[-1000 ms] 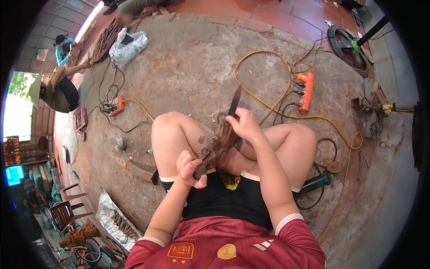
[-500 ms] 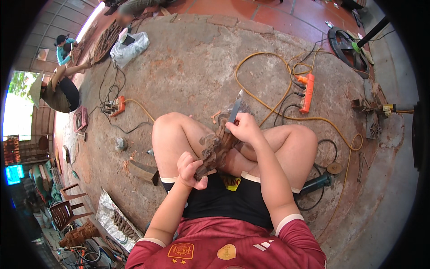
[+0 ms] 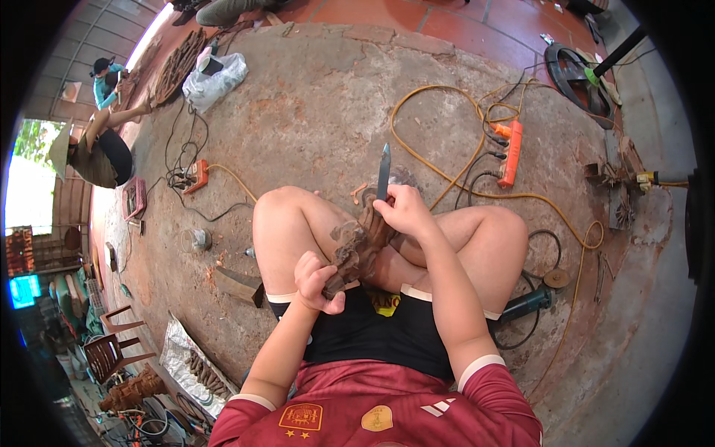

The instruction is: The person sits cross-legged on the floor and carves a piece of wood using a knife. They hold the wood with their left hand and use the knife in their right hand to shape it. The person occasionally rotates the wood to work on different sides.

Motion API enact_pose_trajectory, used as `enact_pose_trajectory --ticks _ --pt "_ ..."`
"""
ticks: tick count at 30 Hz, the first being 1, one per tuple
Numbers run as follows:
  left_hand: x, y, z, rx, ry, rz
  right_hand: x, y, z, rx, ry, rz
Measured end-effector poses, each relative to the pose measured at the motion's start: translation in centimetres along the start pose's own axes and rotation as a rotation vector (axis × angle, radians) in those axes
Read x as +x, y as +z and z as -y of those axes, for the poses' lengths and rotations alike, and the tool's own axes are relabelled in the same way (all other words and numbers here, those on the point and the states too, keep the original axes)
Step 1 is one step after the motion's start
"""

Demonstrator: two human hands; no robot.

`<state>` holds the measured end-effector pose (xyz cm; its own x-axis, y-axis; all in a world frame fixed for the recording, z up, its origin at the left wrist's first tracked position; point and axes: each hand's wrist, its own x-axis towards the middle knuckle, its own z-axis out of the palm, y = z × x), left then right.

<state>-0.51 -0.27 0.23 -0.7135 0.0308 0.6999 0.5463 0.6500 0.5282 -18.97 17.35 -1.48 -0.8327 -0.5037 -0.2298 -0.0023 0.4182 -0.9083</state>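
A brown carved wooden piece (image 3: pixel 353 252) with knobbly, curling shapes lies slantwise between my bent legs. My left hand (image 3: pixel 318 283) is closed round its near end. Over the far part, my right hand (image 3: pixel 407 211) grips a flat grey steel blade (image 3: pixel 383 173). The blade points away from me and narrows at its tip. Its lower end is hidden in my fingers, so whether it has a handle does not show. My right hand is close above the wood; I cannot tell if the blade touches it.
Orange power strips (image 3: pixel 511 155) with cords lie on the concrete floor, right and left. A green power tool (image 3: pixel 527 304) lies by my right knee. Left are a wooden wedge (image 3: pixel 240 287), a jar (image 3: pixel 197 240) and a plastic bag (image 3: pixel 216 80). Two people (image 3: pixel 104 153) sit at far left.
The blade has swung more upright in view, its tip moving left and farther from me. My left hand and the carving have stayed put.
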Motion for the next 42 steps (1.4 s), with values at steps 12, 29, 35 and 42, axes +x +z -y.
enact_pose_trajectory --ticks 12,29,35,42 --pt "0.1 0.0 -0.1 -0.003 0.000 0.012 0.1 1.0 -0.2 0.006 -0.044 -0.122" --pt "-0.2 0.0 0.0 -0.002 -0.020 -0.023 -0.1 0.5 0.5 -0.035 -0.117 -0.087" --pt "0.3 0.1 0.0 -0.007 0.010 0.006 0.4 1.3 -1.1 -0.043 -0.106 -0.228" --pt "0.1 0.0 -0.1 0.000 0.014 0.006 0.0 0.7 -0.1 0.028 -0.022 -0.113"
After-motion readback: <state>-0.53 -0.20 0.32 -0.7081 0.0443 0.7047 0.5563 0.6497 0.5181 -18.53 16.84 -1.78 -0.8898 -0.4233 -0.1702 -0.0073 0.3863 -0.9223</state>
